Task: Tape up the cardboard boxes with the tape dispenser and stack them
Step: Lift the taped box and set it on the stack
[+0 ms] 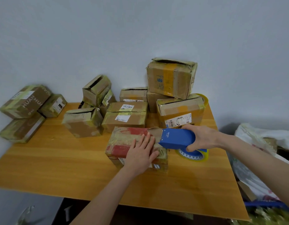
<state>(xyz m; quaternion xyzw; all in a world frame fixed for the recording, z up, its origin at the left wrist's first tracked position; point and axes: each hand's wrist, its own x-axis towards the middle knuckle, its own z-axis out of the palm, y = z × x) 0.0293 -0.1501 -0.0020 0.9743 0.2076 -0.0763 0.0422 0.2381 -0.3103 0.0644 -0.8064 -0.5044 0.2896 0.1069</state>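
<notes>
Blue tape dispenser (178,138) tilted, nose on red-printed box (121,143) right end; worn taped boxes (126,116) clustered behind.

The left hand (141,154) presses flat on the red-printed box (124,143); just right, the right hand (203,137) grips the blue tape dispenser (178,138) at the box's edge.

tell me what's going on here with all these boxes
A person is taping up a box. Their left hand lies flat on top of the red-and-brown box near the front of the wooden table. The right hand grips the blue tape dispenser, whose front edge is at the box's right end. More cardboard boxes sit behind it, a few piled on one another.
</notes>
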